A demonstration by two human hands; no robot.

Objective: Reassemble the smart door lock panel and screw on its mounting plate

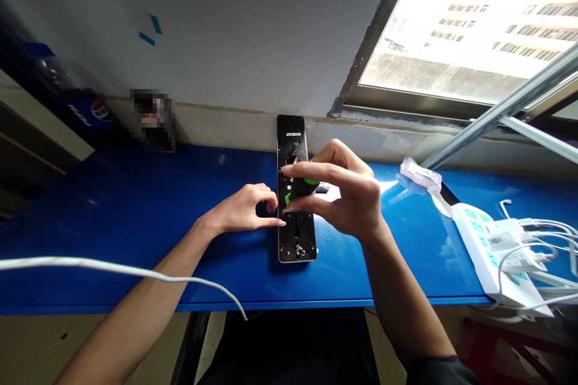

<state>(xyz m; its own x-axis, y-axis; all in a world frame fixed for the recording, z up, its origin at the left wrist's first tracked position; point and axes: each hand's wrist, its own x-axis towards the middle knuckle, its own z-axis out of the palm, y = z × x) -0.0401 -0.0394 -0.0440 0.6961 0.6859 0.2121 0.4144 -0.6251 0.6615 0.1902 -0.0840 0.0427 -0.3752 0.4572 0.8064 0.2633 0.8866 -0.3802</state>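
A long black panel (297, 239) with rounded corners, screws, slots and a small white label stands lengthwise across the blue table, its far end near the wall. My right hand (350, 192) is over its middle, thumb and fingers closed round the thick black handle of a screwdriver (301, 188) with green bands. The screwdriver's blade is hidden. My left hand (248, 207) is at the panel's left edge, fingers curled and thumb tip resting on the face. Part of the panel's middle is covered by my right hand.
A white power strip (478, 240) with plugs and cables lies at the right of the blue table (217, 280). A plastic packet (419, 174) is behind it. A white cable (112, 264) crosses the left foreground. A Pepsi bottle (85, 96) stands at far left.
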